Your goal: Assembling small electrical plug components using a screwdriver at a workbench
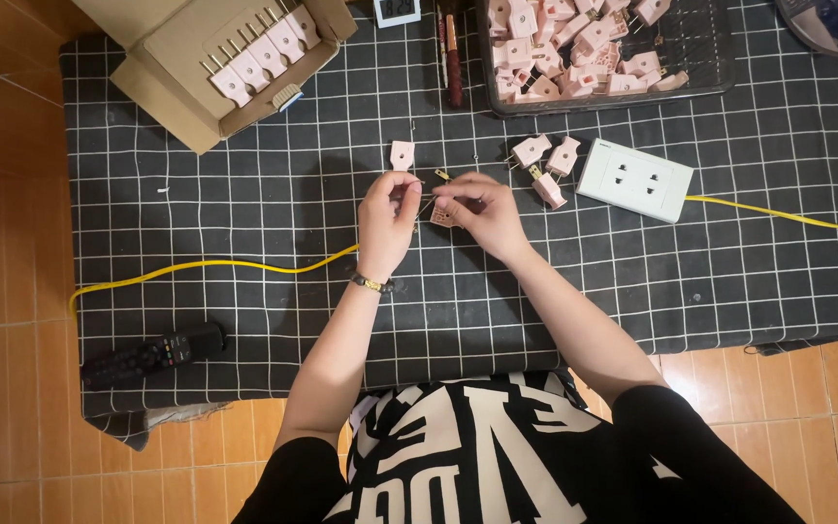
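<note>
My left hand (386,221) and my right hand (482,213) meet over the middle of a black gridded mat (244,213). Between the fingertips sits a small pink plug part (443,216) with a brass prong sticking out at its top; both hands pinch it. The end of a yellow cable (244,264) runs up under my left hand. A loose pink plug half (402,154) lies just beyond my left fingers. Three pink plug pieces (547,163) lie to the right of my right hand.
A white wall socket (634,180) on a yellow cable lies at the right. A black wire basket (700,49) full of pink plugs stands behind. A cardboard box (235,58) holds a row of plugs at back left. A screwdriver (452,53) and a remote control (152,354) also rest here.
</note>
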